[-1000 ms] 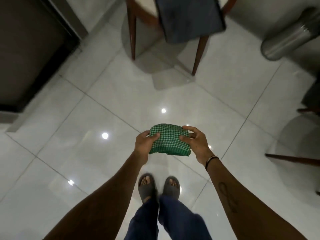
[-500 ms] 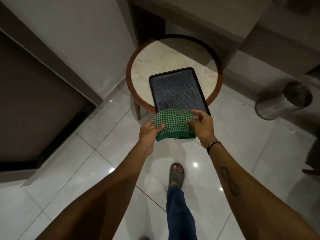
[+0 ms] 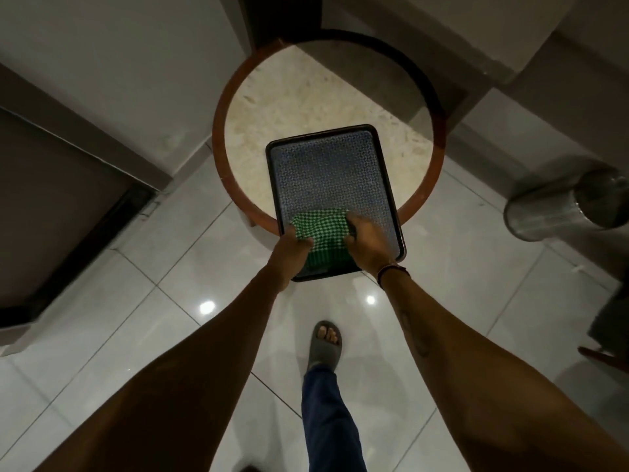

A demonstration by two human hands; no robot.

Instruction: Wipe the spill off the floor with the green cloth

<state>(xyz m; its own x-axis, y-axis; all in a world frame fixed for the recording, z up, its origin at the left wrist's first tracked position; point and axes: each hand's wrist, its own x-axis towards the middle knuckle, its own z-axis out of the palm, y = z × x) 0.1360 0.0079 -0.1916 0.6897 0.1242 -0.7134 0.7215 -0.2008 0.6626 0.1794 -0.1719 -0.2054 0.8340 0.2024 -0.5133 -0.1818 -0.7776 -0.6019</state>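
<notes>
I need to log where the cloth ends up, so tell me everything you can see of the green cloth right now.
The green cloth is a folded woven fabric in a green-and-white check, with a plain darker green band along its near edge. It sits low over the near end of the dark patterned tray on the round stone-topped table. The left hand holds its left side and the right hand its right side, each in a closed grip. Whether it already rests on the tray cannot be told.
</notes>
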